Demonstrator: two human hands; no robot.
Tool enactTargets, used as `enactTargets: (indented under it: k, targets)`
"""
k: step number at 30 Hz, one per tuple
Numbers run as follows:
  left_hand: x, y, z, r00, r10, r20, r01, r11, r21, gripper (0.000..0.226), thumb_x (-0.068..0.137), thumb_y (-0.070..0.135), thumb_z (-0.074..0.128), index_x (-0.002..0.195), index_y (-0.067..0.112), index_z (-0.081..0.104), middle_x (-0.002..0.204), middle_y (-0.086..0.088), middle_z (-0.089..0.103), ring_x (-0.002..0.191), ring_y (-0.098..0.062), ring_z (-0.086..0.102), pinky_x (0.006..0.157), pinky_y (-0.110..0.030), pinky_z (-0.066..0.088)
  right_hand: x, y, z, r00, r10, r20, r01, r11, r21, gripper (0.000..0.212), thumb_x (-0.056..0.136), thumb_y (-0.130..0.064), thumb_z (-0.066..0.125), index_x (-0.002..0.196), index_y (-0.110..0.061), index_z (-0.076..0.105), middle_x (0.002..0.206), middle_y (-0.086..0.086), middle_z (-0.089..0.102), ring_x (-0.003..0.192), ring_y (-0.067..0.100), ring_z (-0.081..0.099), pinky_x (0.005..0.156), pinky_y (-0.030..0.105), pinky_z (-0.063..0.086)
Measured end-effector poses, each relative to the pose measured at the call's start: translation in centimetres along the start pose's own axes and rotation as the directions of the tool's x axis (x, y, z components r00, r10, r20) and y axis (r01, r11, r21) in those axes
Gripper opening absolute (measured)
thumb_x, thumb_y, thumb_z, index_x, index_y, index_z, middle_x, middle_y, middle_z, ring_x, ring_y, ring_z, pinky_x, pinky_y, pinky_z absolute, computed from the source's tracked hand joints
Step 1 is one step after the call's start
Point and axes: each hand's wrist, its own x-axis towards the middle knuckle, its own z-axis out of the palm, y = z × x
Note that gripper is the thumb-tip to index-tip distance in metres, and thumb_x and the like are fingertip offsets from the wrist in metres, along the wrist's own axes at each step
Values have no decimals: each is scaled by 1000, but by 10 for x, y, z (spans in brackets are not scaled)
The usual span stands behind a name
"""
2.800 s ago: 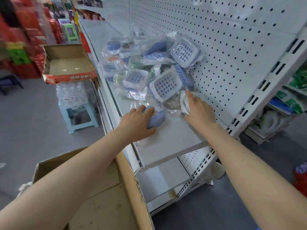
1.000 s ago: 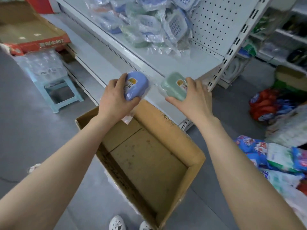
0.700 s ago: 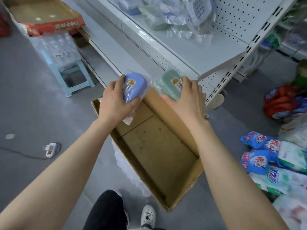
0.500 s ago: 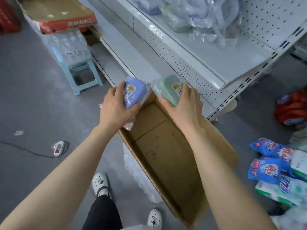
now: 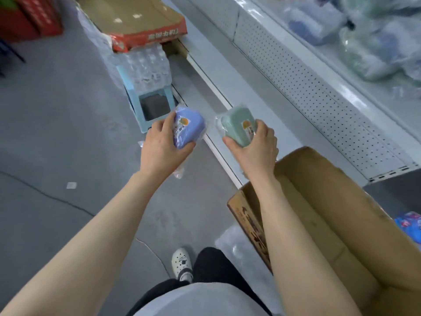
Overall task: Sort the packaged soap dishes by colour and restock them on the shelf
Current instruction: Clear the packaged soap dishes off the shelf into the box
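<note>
Head view, looking down at both hands over the grey floor (image 5: pixel 57 133).

Left hand (image 5: pixel 159 151): fingers (image 5: pixel 169 119) curled round a blue soap dish (image 5: pixel 189 127) in clear wrap, thumb under its near edge; round orange label faces up; loose wrap hangs below the palm.

Right hand (image 5: pixel 255 149): fingers (image 5: pixel 262 128) curled round a green soap dish (image 5: pixel 238 125), also wrapped, label toward the hand; thumb at its lower left corner.

The two dishes are held side by side, apart, blue left and green right, in the air above the edge of the lowest shelf (image 5: pixel 227 71).

Upper shelf (image 5: pixel 319 87), perforated white front, top right; on it a blurred pile of packaged soap dishes (image 5: pixel 364 42), blue and green tones; individual items cannot be told apart.

Open cardboard box (image 5: pixel 319 174) at lower right beside the shelving; right forearm passes over its near corner; its bottom is hidden by the arm.

Beyond the left hand: light blue stool (image 5: pixel 145 115) carrying a shrink-wrapped pack of bottles (image 5: pixel 145 67); behind that a red-edged cardboard tray (image 5: pixel 136 19).

White clog (image 5: pixel 182 262) on the floor, bottom centre; thin cable (image 5: pixel 45 195) across the floor at left; blue packets (image 5: pixel 410 224) at the right edge.
</note>
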Motion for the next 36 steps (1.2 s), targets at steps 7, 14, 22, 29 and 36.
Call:
enactTargets:
  k: [7,14,22,29,36]
  targets:
    - [95,-72,-21,998,-61,-34,61,998,-6,82,77,43,71,148,27,32,130,-7,49,117,-28,48,87,-36,41,79,-79,81,999,-35,26,35,999,24,85,65,-66,70,129,-16,45,123,7,52,116,31,48,92,45,42]
    - [230,-144,-50,984,-142,-111,144,990,10,82,76,46,71,147,25,34,131,-8,48,118,-29,48,93,-41,45,193,-165,175,987,-132,91,125,989,76,85,65,-66,70,130,-18,44,123,6,53,115,29,49,93,46,44]
    - [356,-226,-104,945,-250,-210,258,966,8,84,77,49,70,148,27,31,134,-4,46,120,-26,47,94,-40,45,303,-293,273,950,-250,186,229,965,127,86,67,-67,68,134,-20,42,127,5,52,117,27,49,94,44,45]
    - [476,-335,-143,942,-250,-225,255,967,-8,83,77,50,71,147,28,32,134,-4,46,121,-26,47,96,-43,46,374,-395,380,941,-284,186,265,957,120,86,68,-70,68,132,-17,44,122,5,53,113,26,51,94,47,46]
    - [605,-426,-205,986,-137,-95,145,987,75,85,77,52,70,148,28,30,134,-3,47,117,-27,49,90,-41,47,418,-499,462,977,-130,170,115,989,97,88,73,-70,66,139,-18,38,129,4,50,117,22,48,95,35,39]
